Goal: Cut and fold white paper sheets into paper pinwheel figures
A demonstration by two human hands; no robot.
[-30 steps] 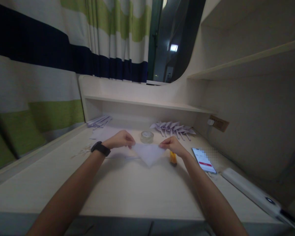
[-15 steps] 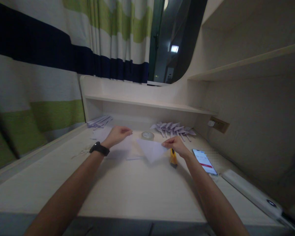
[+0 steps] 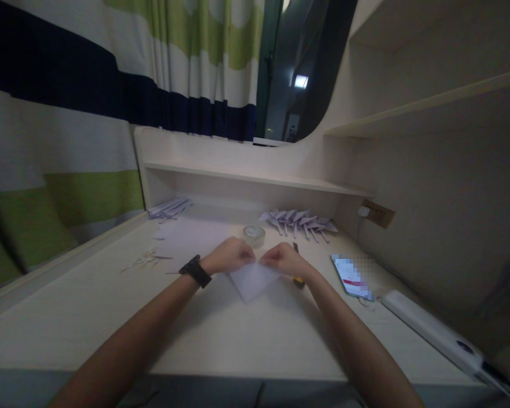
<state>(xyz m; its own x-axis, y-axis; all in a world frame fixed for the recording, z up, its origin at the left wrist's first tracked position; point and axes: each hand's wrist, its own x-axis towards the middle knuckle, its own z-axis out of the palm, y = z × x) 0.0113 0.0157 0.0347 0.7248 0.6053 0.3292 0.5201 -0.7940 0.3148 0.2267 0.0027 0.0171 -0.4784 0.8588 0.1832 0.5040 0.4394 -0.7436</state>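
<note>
Between my two hands is a square sheet of white paper (image 3: 251,283), one corner pointing toward me. My left hand (image 3: 233,254), with a black watch on its wrist, pinches the paper's upper edge. Close beside it, my right hand (image 3: 284,259) pinches the same edge from the right. The fingertips nearly meet at the top of the sheet. Just behind my hands stands a roll of clear tape (image 3: 254,236). A yellow utility knife (image 3: 298,281) lies partly hidden by my right hand and wrist.
Paper pinwheels (image 3: 300,221) line the back right, and rolled paper sticks (image 3: 170,208) lie back left. White paper sheets (image 3: 191,235) and small thin pieces (image 3: 144,259) are on the left. A phone (image 3: 351,276) and a long white lamp-like bar (image 3: 429,328) sit at the right.
My left hand has moved right and taken hold of the paper. My right hand has shifted left, bringing the sheet nearer to me and between both hands.
</note>
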